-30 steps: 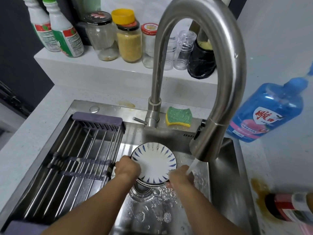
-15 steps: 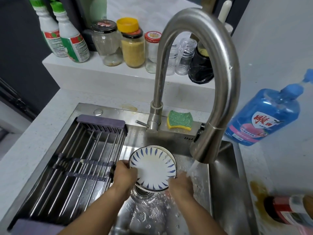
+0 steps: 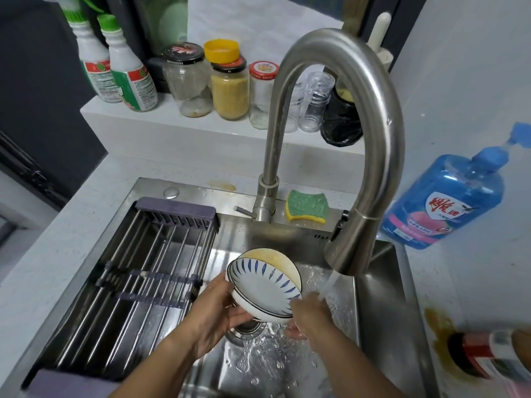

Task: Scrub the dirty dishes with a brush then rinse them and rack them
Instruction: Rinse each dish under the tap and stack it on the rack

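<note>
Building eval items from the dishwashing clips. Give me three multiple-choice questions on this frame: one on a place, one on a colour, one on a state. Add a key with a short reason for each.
1. Where is the sponge? A on the floor; B on the sink ledge, right of the tap's base; C in a hand.
2. What colour is the soap bottle? A blue; B yellow; C black.
3. What state is the tap in? A off; B taken apart; C running.

Key: 1 B, it lies flat on the ledge behind the basin. 2 A, the body is blue with a pink band low down. 3 C, a stream falls from the spout onto the right hand, beside the dishes that the left hand holds.
</note>
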{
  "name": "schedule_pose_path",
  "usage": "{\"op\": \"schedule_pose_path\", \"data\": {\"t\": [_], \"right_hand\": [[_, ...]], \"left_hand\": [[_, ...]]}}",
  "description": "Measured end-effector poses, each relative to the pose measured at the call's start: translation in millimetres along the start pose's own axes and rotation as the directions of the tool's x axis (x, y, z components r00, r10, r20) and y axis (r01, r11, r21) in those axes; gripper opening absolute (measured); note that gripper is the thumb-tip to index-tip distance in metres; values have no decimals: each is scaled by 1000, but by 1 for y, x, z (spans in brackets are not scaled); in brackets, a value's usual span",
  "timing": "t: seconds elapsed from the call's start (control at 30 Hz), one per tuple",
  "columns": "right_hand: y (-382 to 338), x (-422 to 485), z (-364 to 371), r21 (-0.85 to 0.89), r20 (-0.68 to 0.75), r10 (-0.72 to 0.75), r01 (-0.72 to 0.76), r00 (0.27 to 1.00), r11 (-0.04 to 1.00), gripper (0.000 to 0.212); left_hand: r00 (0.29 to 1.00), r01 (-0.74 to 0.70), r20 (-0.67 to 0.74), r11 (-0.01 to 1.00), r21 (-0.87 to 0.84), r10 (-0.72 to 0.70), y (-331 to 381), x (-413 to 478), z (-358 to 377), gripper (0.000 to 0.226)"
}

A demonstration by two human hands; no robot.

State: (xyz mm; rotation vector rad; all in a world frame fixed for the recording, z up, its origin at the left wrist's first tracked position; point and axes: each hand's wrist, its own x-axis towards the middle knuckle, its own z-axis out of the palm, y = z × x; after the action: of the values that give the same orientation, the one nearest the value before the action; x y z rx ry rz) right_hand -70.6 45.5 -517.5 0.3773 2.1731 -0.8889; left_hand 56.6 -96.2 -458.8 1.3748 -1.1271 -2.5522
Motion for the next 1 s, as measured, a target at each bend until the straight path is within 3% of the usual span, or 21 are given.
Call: {"op": "schedule_pose_path", "data": {"t": [0.1, 0.2, 0.3, 0.4, 0.5, 0.77, 1.0], "right_hand": [[-2, -11, -1, -210, -15, -140, 134, 990, 968, 44], [-7, -43, -10, -567, 28, -483, 412, 875, 714, 30], [-14, -71, -10, -475, 275, -646, 685, 712, 552, 47], [-15, -73, -8, -351, 481, -664, 820, 573, 453, 38], [-23, -73, -13, -397, 553, -646, 848, 526, 351, 26], [-31, -82, -28, -263, 554, -649, 849, 521, 458, 26], [-42, -81, -35, -268, 535, -652, 840, 538, 472, 26]], "left_hand": [[1000, 10, 15, 1000, 28, -11, -2, 4, -6, 33], [999, 42, -17, 999, -4, -42, -4, 7, -9, 49], [999, 45, -23, 999, 9, -45, -5, 8, -11, 56], [999, 38, -7, 999, 34, -38, -3, 6, -11, 64], [999, 27, -19, 997, 75, -26, -2, 4, -9, 68], [980, -136, -91, 934, 332, 175, 16, -7, 22, 72], [978, -163, -46, 884, 438, 203, 28, -10, 32, 62]]}}
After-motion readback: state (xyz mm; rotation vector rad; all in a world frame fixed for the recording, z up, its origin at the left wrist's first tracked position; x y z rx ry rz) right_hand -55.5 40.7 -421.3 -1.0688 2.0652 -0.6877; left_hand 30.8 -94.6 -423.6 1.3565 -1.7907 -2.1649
